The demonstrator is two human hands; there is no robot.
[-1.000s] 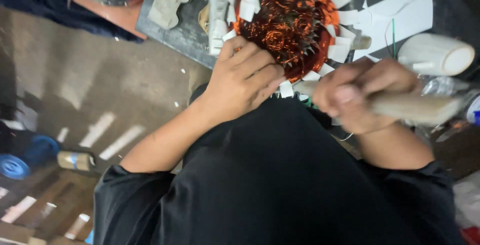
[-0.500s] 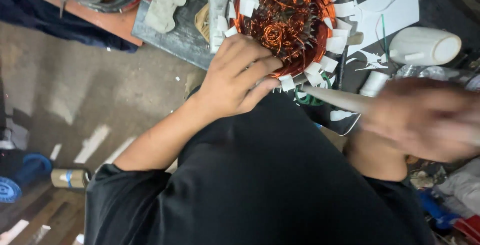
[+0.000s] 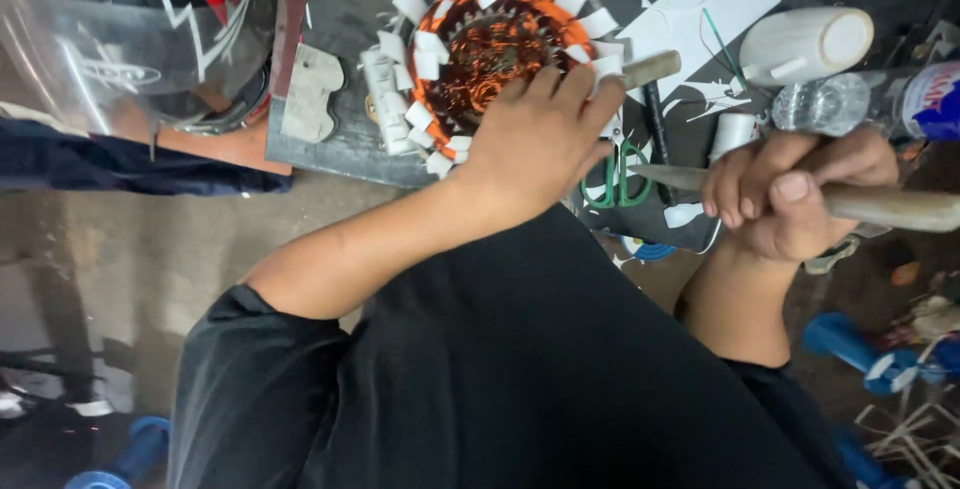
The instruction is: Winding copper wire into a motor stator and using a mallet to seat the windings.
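Note:
A round motor stator (image 3: 480,44) with copper windings and white paper slips around its rim sits on a dark grey board (image 3: 345,144). My left hand (image 3: 540,139) lies over its near right rim, fingers curled onto the coils. To the right of the stator, my right hand (image 3: 790,194) is closed around a wooden-handled tool (image 3: 890,207). The tool's thin tip (image 3: 665,177) points left toward the stator without touching it. My black shirt fills the lower part of the view.
Green-handled scissors (image 3: 615,174) and a short wooden stick (image 3: 650,69) lie beside the stator. A white cup (image 3: 805,44) and a clear plastic bottle (image 3: 840,99) lie at the right. A helmet (image 3: 120,39) sits at top left; blue objects (image 3: 860,349) rest on the floor.
My right hand swung the tool away from the stator's near edge out to the right and now holds it still. My left hand stayed on the stator's rim.

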